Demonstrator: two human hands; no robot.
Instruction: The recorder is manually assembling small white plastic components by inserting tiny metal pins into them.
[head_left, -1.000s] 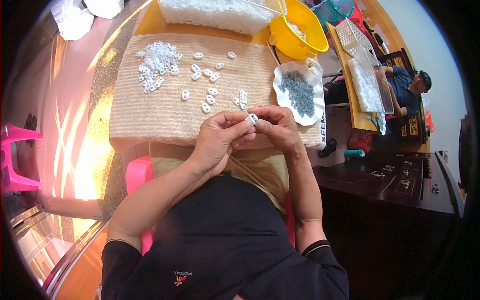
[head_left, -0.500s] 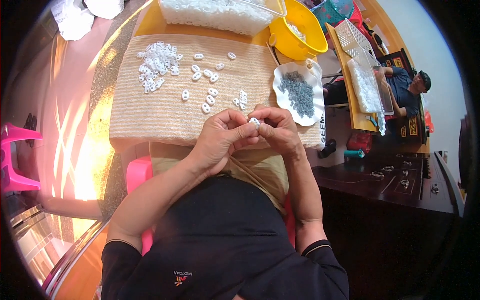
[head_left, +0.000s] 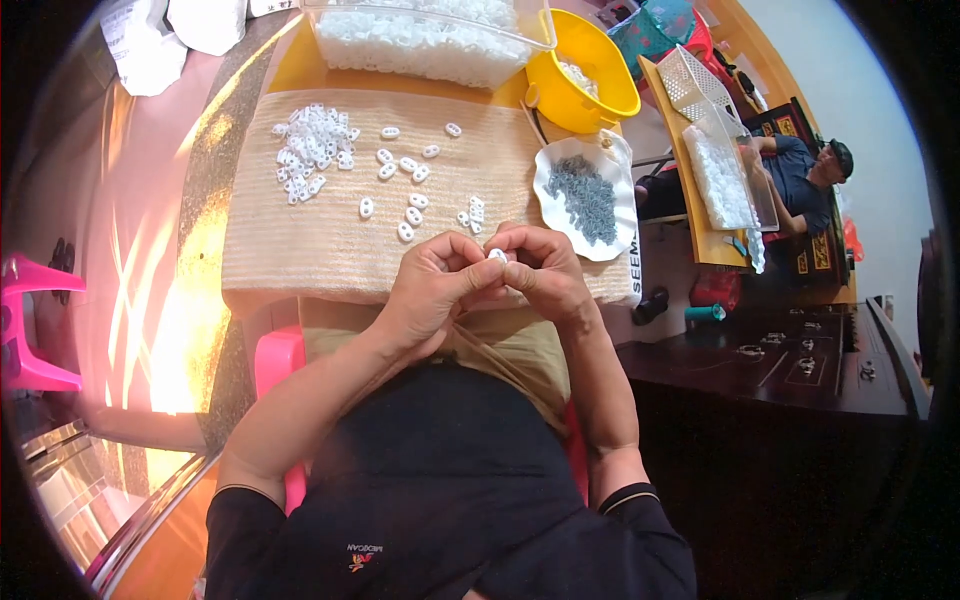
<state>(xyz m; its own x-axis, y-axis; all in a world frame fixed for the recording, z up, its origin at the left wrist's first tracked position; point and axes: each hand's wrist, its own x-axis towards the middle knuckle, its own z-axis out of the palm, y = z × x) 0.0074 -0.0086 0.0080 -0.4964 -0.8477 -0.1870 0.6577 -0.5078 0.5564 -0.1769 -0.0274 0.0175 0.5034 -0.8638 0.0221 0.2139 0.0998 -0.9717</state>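
Note:
Both my hands meet over the near edge of the table. A small white plastic piece is pinched between the thumb and fingertips of my left hand and those of my right hand; the fingers cover most of it. Just beyond them lie a few small white pieces. Several oval white pieces with two dark holes are scattered over the striped towel. To the left is a heap of smaller white plastic parts. On the right, a wavy white dish holds many small grey parts.
A clear bin of white parts stands at the far edge, beside a yellow basin. At right, another person sits by a table with a clear box of white pieces. A pink stool is at left.
The view has shifted, so the table's contents sit slightly lower in the picture. Both hands still pinch the white piece, which appears turned and more covered by the fingers.

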